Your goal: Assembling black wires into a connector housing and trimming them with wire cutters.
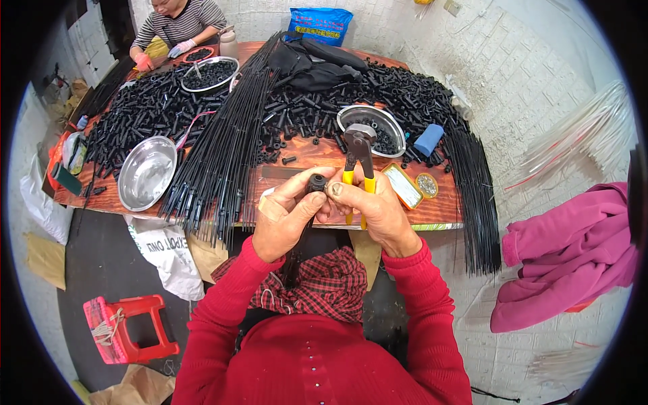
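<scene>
My left hand [289,214] is closed around a black ribbed cylindrical part [316,181], held upright with its round end up. Dark thin strands hang below that hand, partly hidden. My right hand [390,214] grips a pair of yellow-handled pliers [360,140], their dark metal jaws pointing away from me. The right thumb and forefinger also meet close beside the black part's top; whether something small is pinched there I cannot make out. Both hands are just over the near edge of the wooden table [317,154].
Black plastic parts [155,116] lie heaped across the table. A long bundle of black rods [219,145] crosses it to my left. A metal bowl [147,174], a bowl of black rings [378,128], a blue block [428,140] and a small tin [426,185] stand around. Far left, a person [179,27] works.
</scene>
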### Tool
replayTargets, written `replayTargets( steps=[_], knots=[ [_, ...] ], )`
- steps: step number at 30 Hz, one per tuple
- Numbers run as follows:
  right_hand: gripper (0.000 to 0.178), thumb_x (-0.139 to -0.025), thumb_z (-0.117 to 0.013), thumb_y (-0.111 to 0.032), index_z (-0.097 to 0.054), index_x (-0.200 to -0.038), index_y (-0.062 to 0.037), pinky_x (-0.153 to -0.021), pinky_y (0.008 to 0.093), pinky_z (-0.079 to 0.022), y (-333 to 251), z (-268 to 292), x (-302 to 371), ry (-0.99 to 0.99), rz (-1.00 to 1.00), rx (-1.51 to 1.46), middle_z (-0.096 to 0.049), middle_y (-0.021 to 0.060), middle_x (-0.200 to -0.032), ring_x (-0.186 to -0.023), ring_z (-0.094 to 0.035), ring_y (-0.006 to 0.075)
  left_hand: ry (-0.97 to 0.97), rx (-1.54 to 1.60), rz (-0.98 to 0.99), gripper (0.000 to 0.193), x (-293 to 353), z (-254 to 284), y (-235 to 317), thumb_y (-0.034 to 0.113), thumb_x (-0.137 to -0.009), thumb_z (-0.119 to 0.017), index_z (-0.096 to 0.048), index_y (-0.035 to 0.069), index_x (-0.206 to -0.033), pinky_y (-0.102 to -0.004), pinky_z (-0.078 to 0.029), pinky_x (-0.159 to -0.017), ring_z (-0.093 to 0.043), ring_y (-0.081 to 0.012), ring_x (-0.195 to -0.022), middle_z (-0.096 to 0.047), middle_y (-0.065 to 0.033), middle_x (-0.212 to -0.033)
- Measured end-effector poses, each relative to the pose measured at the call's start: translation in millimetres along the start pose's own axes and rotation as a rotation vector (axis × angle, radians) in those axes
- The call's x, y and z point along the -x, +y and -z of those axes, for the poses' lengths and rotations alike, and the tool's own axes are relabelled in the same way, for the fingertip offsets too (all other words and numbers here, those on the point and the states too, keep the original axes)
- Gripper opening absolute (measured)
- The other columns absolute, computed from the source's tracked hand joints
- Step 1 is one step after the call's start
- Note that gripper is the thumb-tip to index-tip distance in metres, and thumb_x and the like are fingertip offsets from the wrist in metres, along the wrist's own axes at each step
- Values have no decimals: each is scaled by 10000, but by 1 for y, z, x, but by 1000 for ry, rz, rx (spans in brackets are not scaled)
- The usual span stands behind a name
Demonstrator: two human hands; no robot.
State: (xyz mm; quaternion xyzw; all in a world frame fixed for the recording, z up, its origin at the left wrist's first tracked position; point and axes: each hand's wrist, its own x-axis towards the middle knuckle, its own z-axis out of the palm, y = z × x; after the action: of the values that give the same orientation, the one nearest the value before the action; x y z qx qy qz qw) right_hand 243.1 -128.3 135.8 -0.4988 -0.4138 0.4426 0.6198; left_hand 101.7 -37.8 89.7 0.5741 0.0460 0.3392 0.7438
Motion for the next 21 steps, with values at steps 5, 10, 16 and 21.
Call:
replayTargets(
  steps=[5,10,16,21],
  knots=[
    [106,-885,-620,-106,-604,-901,-3,-592,226,-450,5,-4,3,60,93,127,-616,25,-748,-654,-563,78,37,-43,3,379,0,-3,0,71,-956,-542,-493,-8,-1323,-219,-479,-711,-551,-71,-776,-599,-29,-924],
    [126,-909,-609,-107,-596,-941,14,-616,239,-483,4,-5,2,94,138,355,-624,34,-761,-679,-587,87,62,-70,-18,383,1,-2,-2,65,-957,-536,-492,6,-1332,-218,-472,-707,-546,-68,-776,-595,-20,-900],
    [310,-933,-609,-337,-605,-885,-30,-545,219,-388,6,8,-7,-78,-17,97,-534,-17,-693,-604,-486,66,-15,-2,23,388,-7,5,-2,92,-966,-530,-483,2,-1341,-215,-471,-708,-542,-68,-747,-596,-18,-880],
    [334,-971,-535,-374,-556,-924,-44,-544,206,-396,-7,29,14,-188,-190,236,-531,-12,-733,-618,-490,63,0,17,-40,420,-9,17,-8,134,-967,-547,-467,2,-1357,-226,-471,-708,-539,-76,-735,-583,-17,-831]
  ],
)
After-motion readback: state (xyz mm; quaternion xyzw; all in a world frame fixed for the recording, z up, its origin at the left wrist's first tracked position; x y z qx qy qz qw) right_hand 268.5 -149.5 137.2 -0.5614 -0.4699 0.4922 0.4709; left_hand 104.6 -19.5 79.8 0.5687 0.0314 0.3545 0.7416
